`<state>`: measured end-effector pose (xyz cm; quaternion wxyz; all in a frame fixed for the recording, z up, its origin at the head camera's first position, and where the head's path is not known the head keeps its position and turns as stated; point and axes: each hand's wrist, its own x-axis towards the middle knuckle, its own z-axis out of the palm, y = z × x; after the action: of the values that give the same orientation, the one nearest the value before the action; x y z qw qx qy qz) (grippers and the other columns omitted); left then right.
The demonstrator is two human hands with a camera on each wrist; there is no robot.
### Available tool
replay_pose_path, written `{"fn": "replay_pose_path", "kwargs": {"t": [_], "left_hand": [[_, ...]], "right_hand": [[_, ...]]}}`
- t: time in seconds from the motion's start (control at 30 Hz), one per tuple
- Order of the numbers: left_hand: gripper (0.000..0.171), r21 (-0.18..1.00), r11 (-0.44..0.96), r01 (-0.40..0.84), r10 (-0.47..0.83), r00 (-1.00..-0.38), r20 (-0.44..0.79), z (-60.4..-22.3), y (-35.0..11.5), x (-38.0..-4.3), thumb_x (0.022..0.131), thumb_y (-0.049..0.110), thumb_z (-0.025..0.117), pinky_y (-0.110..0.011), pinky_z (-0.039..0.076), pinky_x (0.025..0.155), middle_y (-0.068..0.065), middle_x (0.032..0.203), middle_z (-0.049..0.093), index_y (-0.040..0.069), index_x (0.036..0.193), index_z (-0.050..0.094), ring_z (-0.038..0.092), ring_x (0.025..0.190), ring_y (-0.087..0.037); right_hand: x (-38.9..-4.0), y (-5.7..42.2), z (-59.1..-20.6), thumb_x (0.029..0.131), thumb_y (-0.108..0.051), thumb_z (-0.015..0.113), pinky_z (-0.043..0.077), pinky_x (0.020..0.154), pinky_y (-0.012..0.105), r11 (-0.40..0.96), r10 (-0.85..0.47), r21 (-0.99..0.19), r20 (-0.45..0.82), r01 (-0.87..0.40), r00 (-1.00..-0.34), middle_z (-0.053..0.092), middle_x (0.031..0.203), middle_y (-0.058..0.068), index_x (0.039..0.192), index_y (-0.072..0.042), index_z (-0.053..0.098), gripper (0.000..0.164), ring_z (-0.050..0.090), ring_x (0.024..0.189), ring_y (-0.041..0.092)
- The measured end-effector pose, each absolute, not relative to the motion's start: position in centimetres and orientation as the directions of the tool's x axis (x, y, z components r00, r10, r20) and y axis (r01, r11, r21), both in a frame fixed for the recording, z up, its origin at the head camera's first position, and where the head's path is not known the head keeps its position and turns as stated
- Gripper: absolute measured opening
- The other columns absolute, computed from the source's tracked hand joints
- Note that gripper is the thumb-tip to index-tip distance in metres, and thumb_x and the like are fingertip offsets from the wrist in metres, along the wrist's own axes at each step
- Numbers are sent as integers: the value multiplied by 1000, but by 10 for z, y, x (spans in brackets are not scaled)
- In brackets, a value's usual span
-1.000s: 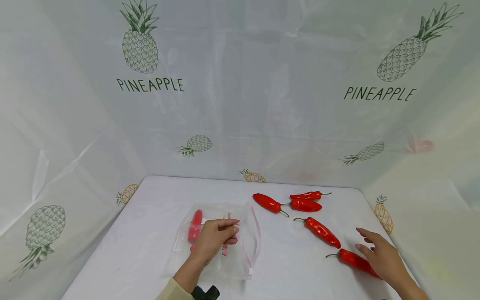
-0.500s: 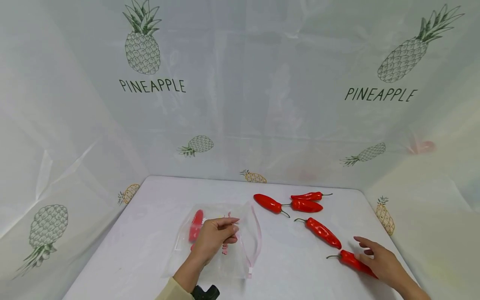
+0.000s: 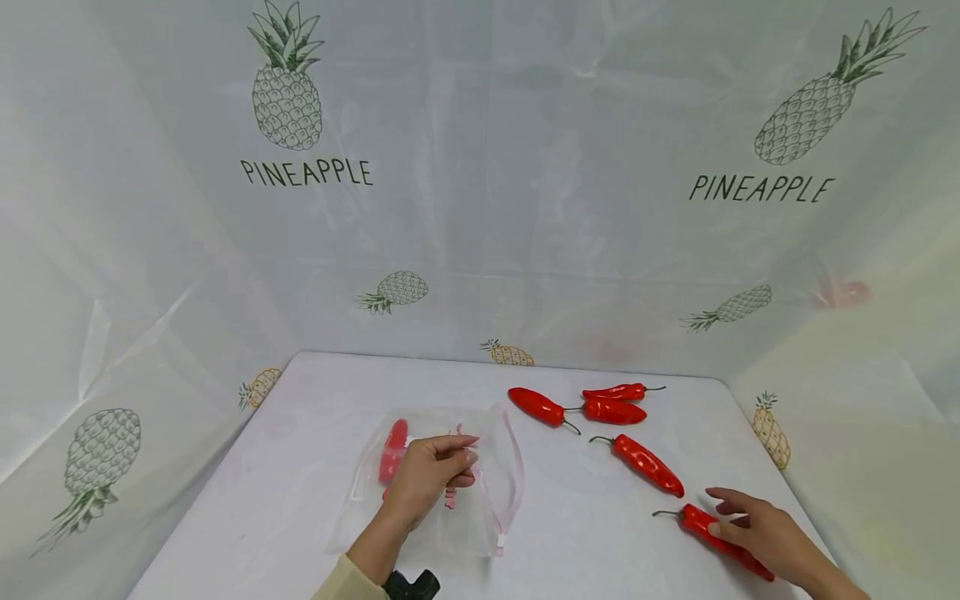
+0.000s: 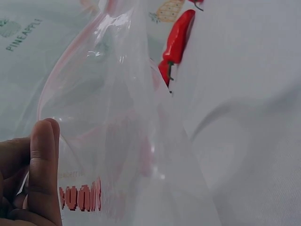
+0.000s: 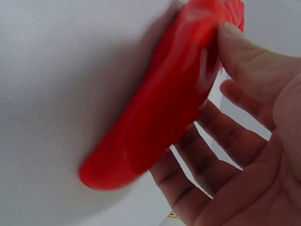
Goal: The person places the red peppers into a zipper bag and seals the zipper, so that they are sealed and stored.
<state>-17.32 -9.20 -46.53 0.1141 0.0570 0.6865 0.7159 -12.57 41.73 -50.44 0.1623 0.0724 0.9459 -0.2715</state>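
Lower right, the right hand (image 3: 768, 533) has settled onto a pepper (image 5: 155, 103), apparently gripping it; lower centre, the left hand (image 3: 427, 479) pinches the bag (image 4: 108, 150).

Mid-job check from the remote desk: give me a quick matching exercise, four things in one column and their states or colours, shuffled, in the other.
Column one
1. Left hand
2. Clear bag
3. Right hand
4. Table

Column two
a. Touches a red pepper outside the bag
b. White
c. Holds the bag
d. Has a pink strip along its mouth

Right pairs: 1-c, 2-d, 3-a, 4-b
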Motion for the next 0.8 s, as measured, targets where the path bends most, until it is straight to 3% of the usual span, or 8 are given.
{"fn": "replay_pose_path", "kwargs": {"t": [0.4,0.8], "left_hand": [[35,996,-35,-85,239,-968,-74,-465,-91,-172,98,12,76,-22,64,73,-21,100,73,-2,130,72,73,71,-12],[35,995,-31,-95,237,-968,-85,-465,-91,-171,98,12,76,-20,63,69,-12,95,74,-1,130,73,73,70,-11]], "right_hand": [[-122,403,-504,84,-37,88,67,82,49,811,19,-523,-426,264,-904,72,118,13,143,3,57,77,66,97,21],[-129,383,-510,83,-36,90,67,79,44,753,17,-597,-403,277,-915,72,112,8,144,1,56,79,64,94,19]]}}
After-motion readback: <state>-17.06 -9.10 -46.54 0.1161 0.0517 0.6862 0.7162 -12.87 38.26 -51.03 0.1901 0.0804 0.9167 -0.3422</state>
